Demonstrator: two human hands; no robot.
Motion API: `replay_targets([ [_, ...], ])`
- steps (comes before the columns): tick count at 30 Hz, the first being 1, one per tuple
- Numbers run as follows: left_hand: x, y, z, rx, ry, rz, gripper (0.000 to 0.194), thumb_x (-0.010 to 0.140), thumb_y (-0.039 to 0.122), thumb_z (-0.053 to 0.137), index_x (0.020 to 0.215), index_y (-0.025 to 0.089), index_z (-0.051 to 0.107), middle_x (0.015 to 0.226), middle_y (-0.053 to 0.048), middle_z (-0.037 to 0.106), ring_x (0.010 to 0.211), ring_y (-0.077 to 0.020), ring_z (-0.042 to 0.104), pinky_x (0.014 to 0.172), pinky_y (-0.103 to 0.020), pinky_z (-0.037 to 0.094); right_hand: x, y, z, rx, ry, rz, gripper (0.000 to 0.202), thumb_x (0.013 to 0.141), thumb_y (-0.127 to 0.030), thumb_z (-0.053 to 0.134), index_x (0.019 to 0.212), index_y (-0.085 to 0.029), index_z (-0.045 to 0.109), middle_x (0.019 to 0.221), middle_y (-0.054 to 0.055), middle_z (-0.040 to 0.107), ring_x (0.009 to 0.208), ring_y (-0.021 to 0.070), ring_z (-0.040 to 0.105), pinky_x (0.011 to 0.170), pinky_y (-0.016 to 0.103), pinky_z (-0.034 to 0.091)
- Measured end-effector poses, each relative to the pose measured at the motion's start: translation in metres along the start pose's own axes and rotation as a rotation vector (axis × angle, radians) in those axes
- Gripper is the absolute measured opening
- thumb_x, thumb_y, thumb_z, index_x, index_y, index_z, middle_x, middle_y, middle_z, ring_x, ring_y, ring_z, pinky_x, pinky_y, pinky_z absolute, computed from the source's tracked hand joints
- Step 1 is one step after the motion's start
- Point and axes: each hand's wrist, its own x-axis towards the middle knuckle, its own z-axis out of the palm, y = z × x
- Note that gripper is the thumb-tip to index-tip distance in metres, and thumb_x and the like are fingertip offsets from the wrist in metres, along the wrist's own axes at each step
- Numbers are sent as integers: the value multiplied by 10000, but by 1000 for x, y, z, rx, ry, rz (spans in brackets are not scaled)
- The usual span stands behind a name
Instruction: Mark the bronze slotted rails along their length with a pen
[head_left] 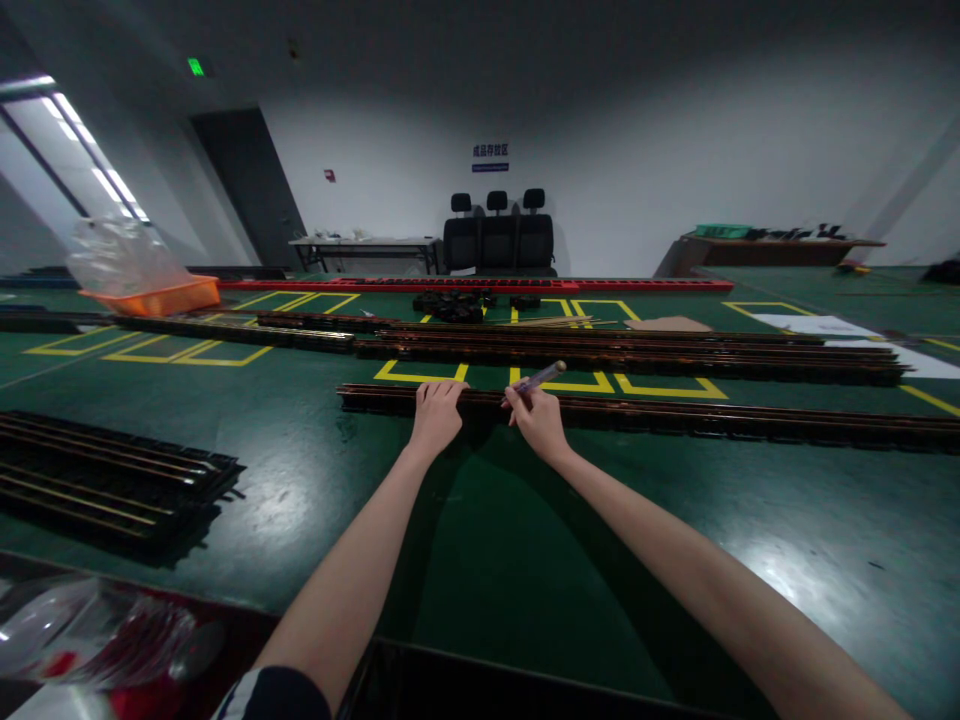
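Observation:
A long dark rail assembly [675,416] with copper-coloured strips lies across the green table in front of me. My left hand [437,418] rests near its left end, with the fingers curled over the far side. My right hand [538,420] is closed around a marker pen [546,375], its blunt end pointing up and to the right. The pen's tip is hidden by my fingers, close to the rail, so I cannot tell whether they touch.
Behind the rail lies a bundle of similar long rails [600,345]. More rails [90,470] sit at the left. Further back are an orange bin [161,297] with clear plastic bags, black parts [454,304] and a cardboard piece [667,324]. Plastic-wrapped items [97,630] stand beyond the near edge.

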Motion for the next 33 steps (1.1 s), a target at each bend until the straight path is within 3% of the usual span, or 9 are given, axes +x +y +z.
replay_targets([
  [17, 0, 0, -4, -22, -39, -5, 488, 798, 8, 332, 1161, 200, 595, 1154, -79, 650, 1140, -228, 530, 1035, -430, 323, -1, 3, -2, -27, 44, 25, 388, 892, -513, 439, 726, -179, 546, 641, 70, 637, 483, 171, 591, 471, 302, 505],
  [24, 0, -4, 1, -31, -40, -1, 517, 767, 0, 335, 1158, 212, 599, 1152, -84, 648, 1144, -235, 522, 1033, -435, 312, -1, 2, -1, 28, 37, 17, 412, 871, -550, 459, 800, -158, 568, 644, 58, 639, 452, 150, 574, 454, 282, 496],
  [33, 0, -3, -3, -39, -87, -26, 387, 829, 200, 397, 1168, 197, 582, 1191, -83, 623, 1144, -248, 504, 1047, -429, 285, -2, 3, -1, 41, 40, 21, 419, 863, -564, 463, 797, -163, 567, 641, 54, 632, 456, 149, 568, 441, 281, 490],
])
